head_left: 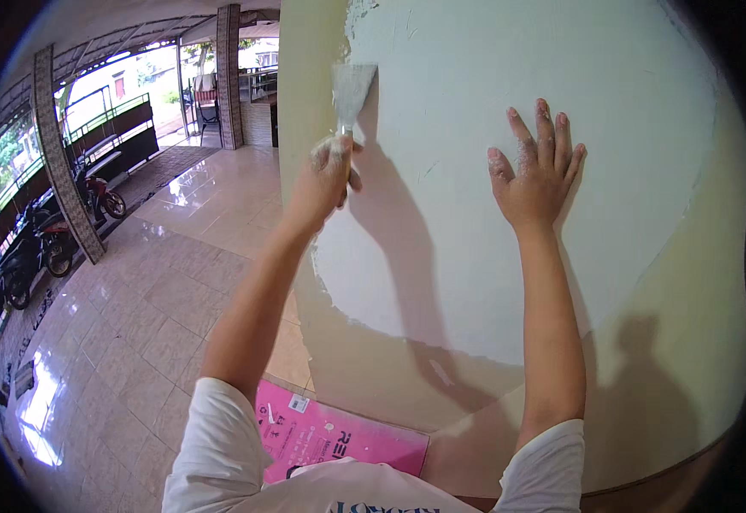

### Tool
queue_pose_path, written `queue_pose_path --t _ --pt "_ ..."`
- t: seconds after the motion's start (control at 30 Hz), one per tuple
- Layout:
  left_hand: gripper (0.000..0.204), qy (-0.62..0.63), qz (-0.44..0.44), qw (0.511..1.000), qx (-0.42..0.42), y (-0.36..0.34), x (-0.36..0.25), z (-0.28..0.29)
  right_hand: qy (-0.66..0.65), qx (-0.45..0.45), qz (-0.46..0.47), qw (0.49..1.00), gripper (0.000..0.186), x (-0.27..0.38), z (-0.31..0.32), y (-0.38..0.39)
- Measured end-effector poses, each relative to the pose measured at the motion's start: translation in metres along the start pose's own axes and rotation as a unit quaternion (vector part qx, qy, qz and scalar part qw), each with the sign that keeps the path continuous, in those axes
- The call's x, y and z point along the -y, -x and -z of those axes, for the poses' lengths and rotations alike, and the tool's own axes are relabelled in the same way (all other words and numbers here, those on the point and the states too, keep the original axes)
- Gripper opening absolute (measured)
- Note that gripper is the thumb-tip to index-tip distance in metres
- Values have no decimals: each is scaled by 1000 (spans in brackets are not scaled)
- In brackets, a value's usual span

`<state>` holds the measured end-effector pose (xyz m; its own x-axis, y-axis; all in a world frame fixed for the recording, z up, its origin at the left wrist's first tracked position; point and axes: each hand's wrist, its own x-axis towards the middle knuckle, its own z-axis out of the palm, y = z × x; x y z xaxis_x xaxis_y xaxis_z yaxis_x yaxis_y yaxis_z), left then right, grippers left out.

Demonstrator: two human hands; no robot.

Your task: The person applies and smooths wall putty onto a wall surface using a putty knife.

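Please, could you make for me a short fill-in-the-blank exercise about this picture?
1. The left hand holds a wide-bladed ____.
2. The right hand, with spread fingers, holds ____.
3. The white patch covers part of the ____.
4. The printed sheet below is mostly ____ in colour.

Missing words: scraper; nothing; wall; pink.

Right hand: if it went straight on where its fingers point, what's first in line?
Looks free: ahead of the right hand, only the white patch on the wall runs up to the picture's top. Palm contact is hard to judge.
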<state>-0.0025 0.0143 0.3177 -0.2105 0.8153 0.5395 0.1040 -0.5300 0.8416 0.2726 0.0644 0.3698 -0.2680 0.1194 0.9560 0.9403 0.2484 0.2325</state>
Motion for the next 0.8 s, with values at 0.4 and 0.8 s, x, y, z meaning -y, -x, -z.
queue_pose_path --t 0.4,0.8 --pt "51 -26 -46 999 0 -38 -53 -3 11 6 0 1000 53 0 0 2" --pt "49 -19 -30 999 -6 -40 -42 -12 -1 21 -8 1000 53 1 -1 1"
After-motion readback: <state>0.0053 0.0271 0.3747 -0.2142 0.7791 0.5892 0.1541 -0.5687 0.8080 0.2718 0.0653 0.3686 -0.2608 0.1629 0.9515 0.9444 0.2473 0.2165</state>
